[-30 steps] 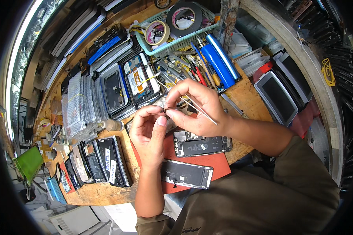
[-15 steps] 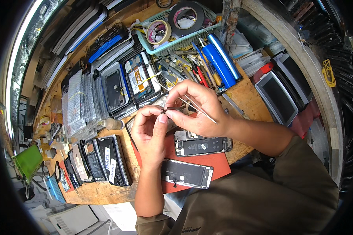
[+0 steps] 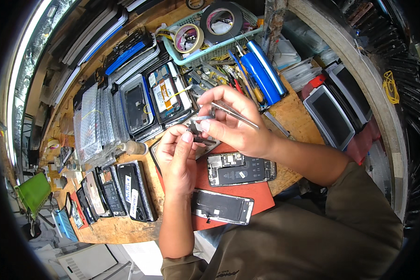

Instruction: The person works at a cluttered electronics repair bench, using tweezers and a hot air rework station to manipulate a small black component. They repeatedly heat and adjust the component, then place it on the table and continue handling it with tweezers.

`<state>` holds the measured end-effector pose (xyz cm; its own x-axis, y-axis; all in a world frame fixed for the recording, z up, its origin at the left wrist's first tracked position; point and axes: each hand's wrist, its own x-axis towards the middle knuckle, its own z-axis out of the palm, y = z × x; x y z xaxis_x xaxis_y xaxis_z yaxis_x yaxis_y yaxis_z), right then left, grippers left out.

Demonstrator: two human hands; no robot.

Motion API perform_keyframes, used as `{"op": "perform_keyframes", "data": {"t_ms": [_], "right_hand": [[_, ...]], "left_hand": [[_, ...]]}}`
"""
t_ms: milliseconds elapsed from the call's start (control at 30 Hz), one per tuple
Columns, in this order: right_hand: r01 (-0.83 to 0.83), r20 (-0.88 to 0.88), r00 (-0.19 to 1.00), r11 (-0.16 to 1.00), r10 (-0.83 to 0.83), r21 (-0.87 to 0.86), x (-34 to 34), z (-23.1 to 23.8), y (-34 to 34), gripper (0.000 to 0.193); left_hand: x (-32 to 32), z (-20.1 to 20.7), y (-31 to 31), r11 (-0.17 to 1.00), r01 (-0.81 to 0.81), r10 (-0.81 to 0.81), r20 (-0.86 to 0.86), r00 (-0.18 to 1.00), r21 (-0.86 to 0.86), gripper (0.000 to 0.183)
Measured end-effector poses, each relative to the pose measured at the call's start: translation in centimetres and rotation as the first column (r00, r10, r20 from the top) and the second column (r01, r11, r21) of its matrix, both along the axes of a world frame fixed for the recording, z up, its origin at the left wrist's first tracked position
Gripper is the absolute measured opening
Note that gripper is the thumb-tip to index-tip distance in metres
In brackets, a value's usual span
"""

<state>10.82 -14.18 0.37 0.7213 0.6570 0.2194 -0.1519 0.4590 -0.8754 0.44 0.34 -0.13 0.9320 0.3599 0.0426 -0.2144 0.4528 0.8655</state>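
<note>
My left hand [image 3: 176, 156] is closed in a pinch on a small dark phone part [image 3: 203, 139], thin and strip-like, its exact kind too small to make out. Metal tweezers [image 3: 238, 116] lie slanted in my right hand [image 3: 242, 128]. Its thumb and forefinger meet just above the part, by a thin pale-bluish strip [image 3: 203, 118]. Below the hands lies an opened phone body [image 3: 254, 171] with its battery and board showing. Nearer to me is a detached phone screen [image 3: 224, 207], its back upward. Both rest on a red mat [image 3: 261, 197].
At left stand several phones [image 3: 134, 191] in a row, with bubble-wrapped packs [image 3: 89, 123] behind. Opened tablets [image 3: 165, 93], hand tools [image 3: 238, 86], a blue cylinder [image 3: 262, 77] and a green basket [image 3: 205, 57] of tape rolls fill the back. More devices [image 3: 331, 116] lie at right.
My right hand has drawn slightly up from the left, and the tweezers have tilted. More of the dark part and the pale strip now show between the hands.
</note>
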Motion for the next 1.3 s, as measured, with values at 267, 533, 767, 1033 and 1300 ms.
{"op": "perform_keyframes", "data": {"t_ms": [267, 533, 767, 1033, 1300], "right_hand": [[0.297, 0.181, 0.944, 0.951, -0.277, -0.089, 1.3, -0.2, -0.1, 0.042], [0.664, 0.977, 0.212, 0.732, 0.011, -0.153, 4.1, -0.9, -0.6, 0.026], [0.824, 0.963, 0.079, 0.527, 0.258, -0.208, 5.1, -1.4, -1.1, 0.027], [-0.089, 0.325, 0.93, 0.961, 0.174, -0.262, 2.4, 0.1, -0.9, 0.013], [0.216, 0.66, 0.747, 0.969, -0.086, -0.118, 1.6, 0.0, 0.1, 0.014]], "left_hand": [[-0.1, -0.1, 0.1, 0.998, -0.024, 0.025, -0.024, 0.999, 0.057, 0.009], [0.1, 0.1, 0.0, 1.0, -0.02, 0.02, 0.023, 1.0, 0.003, 0.011], [0.1, 0.1, 0.1, 0.999, -0.031, 0.03, 0.024, 0.999, 0.013, 0.01], [0.0, 0.0, 0.2, 0.999, -0.036, 0.037, -0.022, 0.999, 0.019, 0.009], [0.3, -0.6, 0.5, 0.997, -0.082, 0.081, 0.071, 0.994, 0.006, 0.014]]}}
